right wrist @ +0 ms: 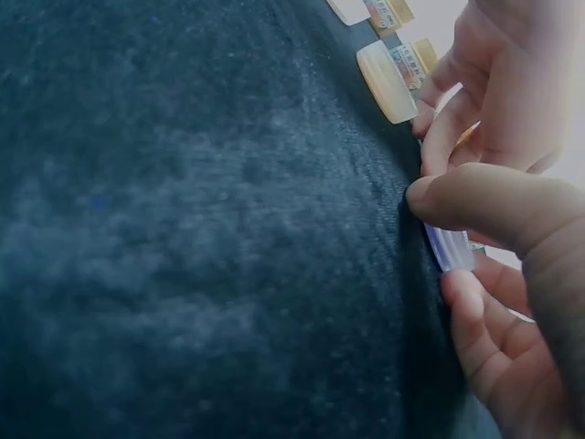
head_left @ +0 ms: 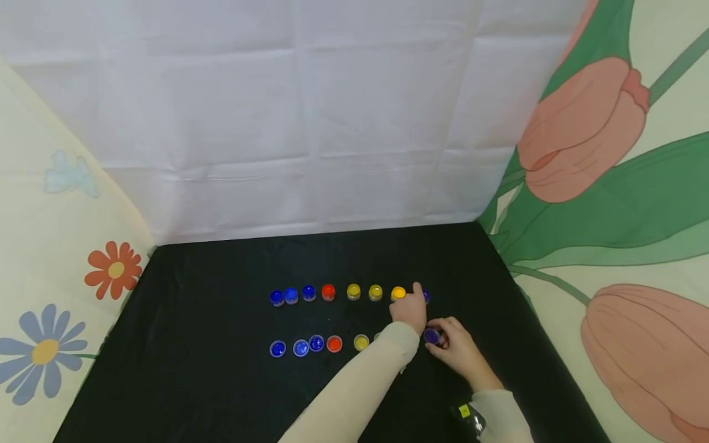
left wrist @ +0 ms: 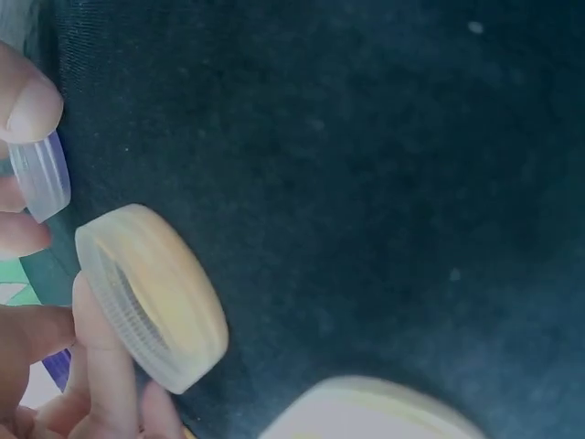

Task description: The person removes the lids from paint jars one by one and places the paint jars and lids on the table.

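Note:
Two rows of small round paint pots and lids cross the black cloth (head_left: pixel 183 344). In the back row stand several little jars, among them an orange jar (head_left: pixel 398 293) and a purple jar (head_left: pixel 426 296) at the right end. My left hand (head_left: pixel 410 311) reaches over the front row, its thumb and finger curled around that purple jar, which they partly hide. Lower right, my right hand (head_left: pixel 456 347) pinches a purple lid (head_left: pixel 431 336) by its rim, thumb on one side and fingers on the other. A yellow-orange lid (left wrist: pixel 155 297) lies beside the left fingers.
Farther left in the back row are blue jars (head_left: pixel 291 296), a red jar (head_left: pixel 328 292) and yellow jars (head_left: pixel 354 291). Before them lie blue lids (head_left: pixel 301 348), a red lid (head_left: pixel 335 344) and a yellow lid (head_left: pixel 361 342). My left forearm (head_left: pixel 354 384) covers part of the front row.

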`<state>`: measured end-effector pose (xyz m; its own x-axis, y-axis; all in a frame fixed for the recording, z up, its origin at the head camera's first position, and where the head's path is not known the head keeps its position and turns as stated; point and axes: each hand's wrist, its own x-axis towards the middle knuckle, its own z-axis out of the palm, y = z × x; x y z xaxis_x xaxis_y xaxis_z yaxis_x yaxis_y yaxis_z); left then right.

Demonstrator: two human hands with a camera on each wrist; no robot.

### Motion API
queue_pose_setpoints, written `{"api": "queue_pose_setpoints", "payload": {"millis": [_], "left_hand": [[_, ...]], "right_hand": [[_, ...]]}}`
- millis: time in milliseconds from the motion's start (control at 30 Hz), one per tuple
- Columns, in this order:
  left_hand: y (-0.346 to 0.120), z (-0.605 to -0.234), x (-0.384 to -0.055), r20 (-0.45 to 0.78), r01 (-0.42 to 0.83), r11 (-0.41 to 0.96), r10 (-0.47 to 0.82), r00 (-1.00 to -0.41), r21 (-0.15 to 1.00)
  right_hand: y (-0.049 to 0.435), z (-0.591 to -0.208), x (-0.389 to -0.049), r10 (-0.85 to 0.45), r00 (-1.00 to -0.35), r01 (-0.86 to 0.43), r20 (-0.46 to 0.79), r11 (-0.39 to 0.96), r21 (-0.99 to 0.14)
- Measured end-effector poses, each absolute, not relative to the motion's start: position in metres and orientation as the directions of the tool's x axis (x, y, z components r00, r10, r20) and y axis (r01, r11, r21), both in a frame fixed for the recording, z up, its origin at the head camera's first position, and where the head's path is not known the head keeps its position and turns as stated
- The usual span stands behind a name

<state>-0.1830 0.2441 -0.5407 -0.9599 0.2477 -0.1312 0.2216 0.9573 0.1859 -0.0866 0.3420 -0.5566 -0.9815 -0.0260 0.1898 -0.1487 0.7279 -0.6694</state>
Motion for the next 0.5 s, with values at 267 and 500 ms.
{"api": "queue_pose_setpoints", "payload": {"millis": [267,500], "left_hand": [[0.242,-0.542,-0.184,-0.115,0.241,0.959,0.259,-0.959,0.150],[0.230,-0.540,-0.171,0.012,0.326,0.910,0.334,-0.942,0.257]], "right_hand": [[0.343,-0.557,-0.090,0.019,-0.996,-0.050,0.091,0.710,-0.703],[0.349,-0.560,-0.080,0.058,-0.994,-0.027,0.094,0.695,-0.719]]}}
